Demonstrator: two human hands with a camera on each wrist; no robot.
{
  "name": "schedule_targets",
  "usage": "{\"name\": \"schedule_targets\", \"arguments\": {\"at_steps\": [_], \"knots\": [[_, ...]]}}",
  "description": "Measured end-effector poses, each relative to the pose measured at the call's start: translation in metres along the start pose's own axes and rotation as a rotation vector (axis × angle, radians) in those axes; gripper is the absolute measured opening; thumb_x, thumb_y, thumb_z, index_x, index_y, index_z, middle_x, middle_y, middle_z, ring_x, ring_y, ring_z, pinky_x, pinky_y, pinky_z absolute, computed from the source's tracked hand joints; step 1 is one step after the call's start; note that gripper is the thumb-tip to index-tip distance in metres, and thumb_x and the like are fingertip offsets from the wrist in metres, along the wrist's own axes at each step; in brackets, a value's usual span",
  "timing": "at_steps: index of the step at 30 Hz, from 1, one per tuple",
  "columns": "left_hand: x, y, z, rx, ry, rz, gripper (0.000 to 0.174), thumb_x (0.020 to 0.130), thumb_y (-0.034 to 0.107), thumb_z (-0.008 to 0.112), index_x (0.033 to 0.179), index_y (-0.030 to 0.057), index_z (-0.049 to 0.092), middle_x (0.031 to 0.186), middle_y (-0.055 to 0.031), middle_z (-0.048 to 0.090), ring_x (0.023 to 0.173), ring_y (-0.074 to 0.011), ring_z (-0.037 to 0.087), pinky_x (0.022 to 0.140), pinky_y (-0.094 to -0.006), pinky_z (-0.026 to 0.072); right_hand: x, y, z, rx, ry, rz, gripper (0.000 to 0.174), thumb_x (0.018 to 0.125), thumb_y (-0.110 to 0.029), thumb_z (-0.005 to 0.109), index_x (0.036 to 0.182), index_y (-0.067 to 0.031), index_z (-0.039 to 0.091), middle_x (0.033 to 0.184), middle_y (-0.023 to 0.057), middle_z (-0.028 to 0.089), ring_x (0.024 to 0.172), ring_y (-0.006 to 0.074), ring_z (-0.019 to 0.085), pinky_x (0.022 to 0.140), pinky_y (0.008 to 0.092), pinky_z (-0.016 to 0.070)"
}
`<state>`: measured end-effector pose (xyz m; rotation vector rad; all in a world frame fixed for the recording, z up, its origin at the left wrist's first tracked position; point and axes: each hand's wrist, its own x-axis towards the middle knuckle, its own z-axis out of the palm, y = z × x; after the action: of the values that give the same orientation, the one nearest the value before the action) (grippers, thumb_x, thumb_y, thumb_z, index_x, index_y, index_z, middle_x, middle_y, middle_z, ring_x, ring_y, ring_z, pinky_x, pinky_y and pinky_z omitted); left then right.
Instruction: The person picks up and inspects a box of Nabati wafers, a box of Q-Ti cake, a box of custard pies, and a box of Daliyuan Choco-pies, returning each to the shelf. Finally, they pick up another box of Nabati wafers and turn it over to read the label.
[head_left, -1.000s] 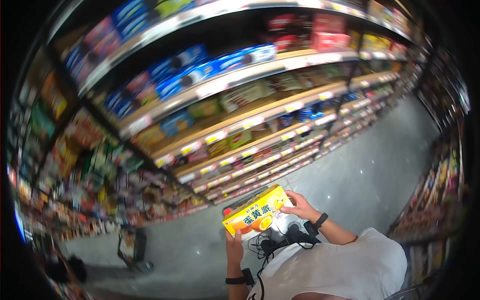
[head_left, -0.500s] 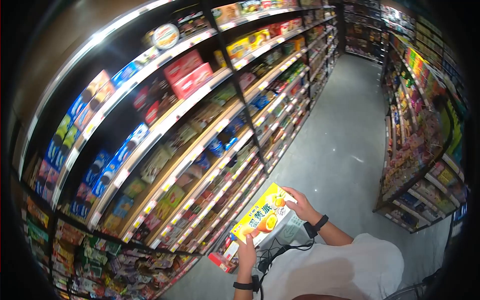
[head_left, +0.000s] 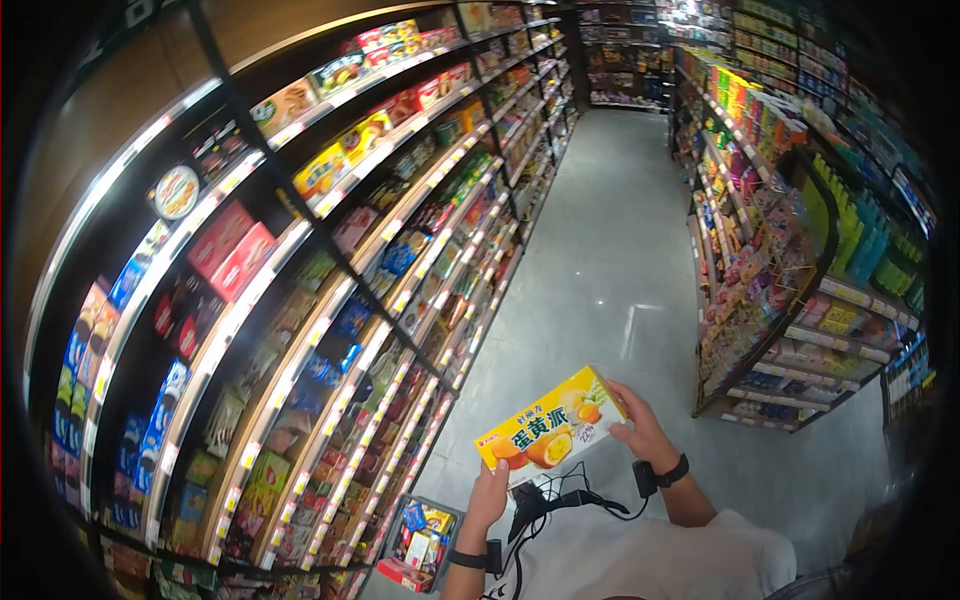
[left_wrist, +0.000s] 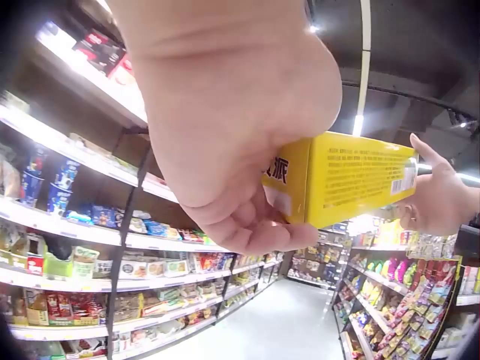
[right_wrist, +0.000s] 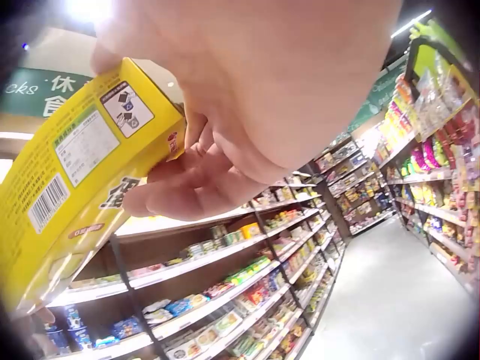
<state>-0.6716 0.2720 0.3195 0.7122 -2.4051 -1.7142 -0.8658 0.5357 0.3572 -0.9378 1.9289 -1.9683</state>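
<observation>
A yellow and white box [head_left: 552,428] with Chinese lettering and fruit pictures is held in front of the person's body, its printed face up in the head view. The left hand [head_left: 487,497] grips its left end, thumb on the face. At the right end the right hand [head_left: 646,432] pinches the box near its corner. In the left wrist view, the left hand [left_wrist: 240,142] has its fingers curled round one end of the box [left_wrist: 360,178]. The right wrist view shows the right hand [right_wrist: 225,97] curled at the box's edge [right_wrist: 82,165].
Long shelves [head_left: 350,270] of packaged snacks run along the left. A grey floor aisle [head_left: 600,250] leads ahead, with another stocked shelf unit [head_left: 790,330] on the right. A basket [head_left: 452,548] holding several packages is low beside the left forearm.
The view has swung right, from facing the left shelves to looking down the aisle. Both hands still hold the box. The basket beside the left forearm shows more fully.
</observation>
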Motion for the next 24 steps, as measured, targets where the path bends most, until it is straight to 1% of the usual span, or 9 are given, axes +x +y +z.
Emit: {"name": "schedule_targets", "arguments": {"at_steps": [2,6,10,12,15,19,21,22,24], "knots": [[0.022,0.018,0.013,0.001,-0.067,0.119,0.057,0.112,0.044,0.044,0.146,-0.0016,0.045,0.118,-0.0282,0.071,0.106,-0.0446,0.071,0.090,-0.0474,0.0533,-0.017,0.014,-0.025,0.000,0.092,0.019,0.078,0.090,-0.020,0.075,0.158,0.0012,0.042,0.143,0.0164,0.061,0.127,0.0239,0.062,0.109,0.0380,0.0497],[0.065,0.044,0.037,0.062,-0.202,0.185,0.053,0.112,0.036,0.046,0.148,-0.0020,0.043,0.122,-0.0280,0.070,0.111,-0.0421,0.070,0.094,-0.0457,0.0530,-0.042,0.013,-0.060,0.041,0.272,0.043,0.078,0.090,-0.015,0.074,0.158,0.0048,0.041,0.142,0.0149,0.062,0.124,0.0207,0.064,0.107,0.0377,0.0506],[0.105,0.070,0.066,-0.046,-0.294,0.361,0.061,0.110,0.027,0.045,0.161,-0.0018,0.029,0.141,-0.0288,0.060,0.133,-0.0399,0.060,0.110,-0.0416,0.0461,-0.049,0.006,-0.087,-0.027,0.369,0.062,0.076,0.093,-0.016,0.071,0.159,0.0045,0.040,0.143,0.0143,0.062,0.125,0.0197,0.063,0.107,0.0374,0.0506],[0.123,0.077,0.074,-0.070,-0.329,0.402,0.064,0.109,0.023,0.047,0.164,-0.0012,0.025,0.147,-0.0267,0.057,0.136,-0.0381,0.058,0.112,-0.0415,0.0446,-0.039,0.009,-0.095,-0.039,0.391,0.058,0.075,0.095,-0.017,0.068,0.160,0.0045,0.038,0.143,0.0142,0.061,0.125,0.0193,0.063,0.107,0.0378,0.0506],[0.148,0.088,0.069,-0.118,-0.328,0.404,0.070,0.106,0.017,0.052,0.166,-0.0002,0.021,0.152,-0.0233,0.055,0.139,-0.0336,0.056,0.114,-0.0409,0.0432,-0.008,0.018,-0.097,-0.008,0.451,0.095,0.072,0.099,-0.021,0.065,0.161,0.0039,0.038,0.145,0.0149,0.060,0.124,0.0172,0.062,0.101,0.0352,0.0543],[0.183,0.087,0.047,-0.229,-0.259,0.276,0.079,0.100,0.011,0.063,0.166,0.0006,0.020,0.153,-0.0200,0.054,0.138,-0.0269,0.056,0.114,-0.0400,0.0440,0.077,0.036,-0.098,0.120,0.307,0.147,0.076,0.101,-0.021,0.061,0.167,-0.0011,0.028,0.135,0.0136,0.063,0.110,0.0146,0.064,0.086,0.0299,0.0580],[0.195,0.092,0.029,-0.105,-0.173,0.302,0.090,0.092,0.012,0.074,0.166,0.0013,0.022,0.146,-0.0187,0.059,0.131,-0.0269,0.062,0.107,-0.0388,0.0490,0.131,0.025,-0.090,0.095,0.254,0.081,0.079,0.102,-0.020,0.059,0.170,-0.0045,0.020,0.129,0.0126,0.064,0.100,0.0135,0.064,0.079,0.0277,0.0582],[0.201,0.097,0.021,-0.040,-0.131,0.316,0.096,0.089,0.013,0.080,0.165,0.0016,0.023,0.143,-0.0181,0.062,0.128,-0.0269,0.065,0.104,-0.0382,0.0515,0.155,0.024,-0.088,0.094,0.219,0.053,0.081,0.102,-0.014,0.055,0.171,-0.0083,0.013,0.118,0.0113,0.063,0.086,0.0132,0.062,0.074,0.0280,0.0575],[0.211,0.107,0.016,0.060,-0.017,0.354,0.103,0.082,0.011,0.089,0.164,0.0023,0.027,0.133,-0.0166,0.069,0.117,-0.0271,0.072,0.096,-0.0366,0.0565,0.195,0.024,-0.082,0.110,0.210,0.083,0.079,0.103,-0.012,0.053,0.171,-0.0086,0.013,0.115,0.0111,0.063,0.081,0.0124,0.061,0.071,0.0277,0.0565]]}}
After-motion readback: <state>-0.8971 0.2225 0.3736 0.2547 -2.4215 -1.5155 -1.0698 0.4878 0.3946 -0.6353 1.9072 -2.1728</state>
